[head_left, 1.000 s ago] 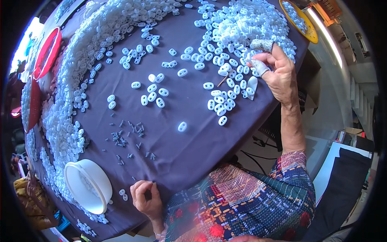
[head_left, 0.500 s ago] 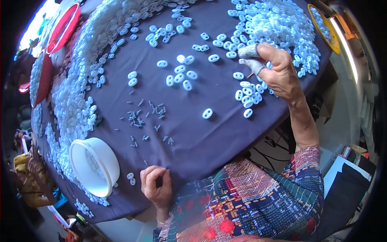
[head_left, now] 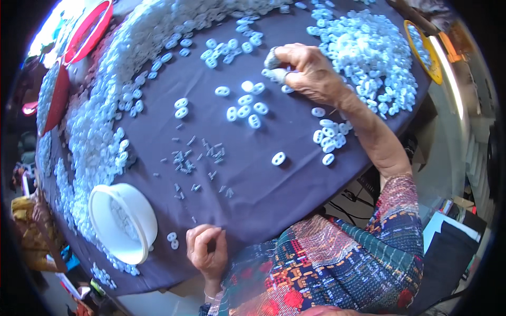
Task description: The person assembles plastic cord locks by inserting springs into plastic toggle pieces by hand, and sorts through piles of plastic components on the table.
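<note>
Tablecloth (head_left: 247,195), right fingers (head_left: 272,58) parted near pieces (head_left: 287,89)

Multicoloured plaid top (head_left: 337,253), grey-wrapped fingers (head_left: 272,59)

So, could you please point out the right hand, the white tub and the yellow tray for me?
Right hand (head_left: 312,73): head view, on the back of the hand.
White tub (head_left: 145,209): head view, on its outer wall.
Yellow tray (head_left: 435,74): head view, on its rim.
</note>
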Available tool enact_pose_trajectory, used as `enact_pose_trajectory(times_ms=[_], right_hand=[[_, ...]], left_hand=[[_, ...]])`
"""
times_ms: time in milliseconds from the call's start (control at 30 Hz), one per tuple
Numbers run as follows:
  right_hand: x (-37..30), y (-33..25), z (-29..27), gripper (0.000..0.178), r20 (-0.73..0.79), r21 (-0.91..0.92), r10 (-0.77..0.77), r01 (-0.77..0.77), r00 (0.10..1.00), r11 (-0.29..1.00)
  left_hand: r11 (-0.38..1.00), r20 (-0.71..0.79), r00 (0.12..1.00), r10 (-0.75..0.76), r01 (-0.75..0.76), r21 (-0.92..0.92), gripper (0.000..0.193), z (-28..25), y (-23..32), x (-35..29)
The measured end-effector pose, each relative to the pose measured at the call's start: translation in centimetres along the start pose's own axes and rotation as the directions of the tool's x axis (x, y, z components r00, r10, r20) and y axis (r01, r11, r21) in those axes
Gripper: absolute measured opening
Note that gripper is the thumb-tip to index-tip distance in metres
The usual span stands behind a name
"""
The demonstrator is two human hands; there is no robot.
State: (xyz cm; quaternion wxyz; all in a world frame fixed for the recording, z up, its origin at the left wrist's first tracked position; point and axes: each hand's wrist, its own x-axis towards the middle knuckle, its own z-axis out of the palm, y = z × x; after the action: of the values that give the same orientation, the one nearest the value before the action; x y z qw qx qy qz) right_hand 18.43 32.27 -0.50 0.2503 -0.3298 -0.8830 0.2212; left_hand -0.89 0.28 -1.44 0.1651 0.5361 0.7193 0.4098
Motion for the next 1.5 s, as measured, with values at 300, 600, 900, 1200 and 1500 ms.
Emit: enact_pose_trajectory(times_ms=[300, 600, 900, 1200, 1500], right_hand=[[-4.7, 5.3, -5.4, 0.021, -0.155, -0.585, -0.133, 0.018, 0.979, 0.811], [-10.7, 9.2, -10.8, 0.044, -0.282, -0.328, 0.157, -0.249, 0.946, 0.911], [-11.6, 5.8, -8.0, 0.032, -0.145, -0.271, 0.047, -0.086, 0.988, 0.959], [-10.0, 5.0, -9.3, 0.031, -0.215, -0.183, 0.049, -0.089, 0.975, 0.979], [-12.2, 5.5, -8.5, 0.025, -0.272, -0.084, 0.106, -0.134, 0.957, 0.987]], left_hand=[[0.999, 0.001, 1.0, -0.02, 0.02, 0.029, 0.015, -0.2, -0.1, -0.2], [0.998, 0.008, 1.0, 0.022, -0.022, 0.066, 0.018, -0.1, 0.0, -0.1], [0.994, -0.005, 1.0, 0.01, -0.009, 0.11, 0.019, 0.0, 0.4, -0.1], [0.993, -0.013, 1.0, 0.019, -0.017, 0.12, 0.019, 0.1, 0.4, -0.1], [0.995, 0.009, 1.0, -0.018, 0.017, 0.103, 0.015, 0.1, 0.4, -0.3]])
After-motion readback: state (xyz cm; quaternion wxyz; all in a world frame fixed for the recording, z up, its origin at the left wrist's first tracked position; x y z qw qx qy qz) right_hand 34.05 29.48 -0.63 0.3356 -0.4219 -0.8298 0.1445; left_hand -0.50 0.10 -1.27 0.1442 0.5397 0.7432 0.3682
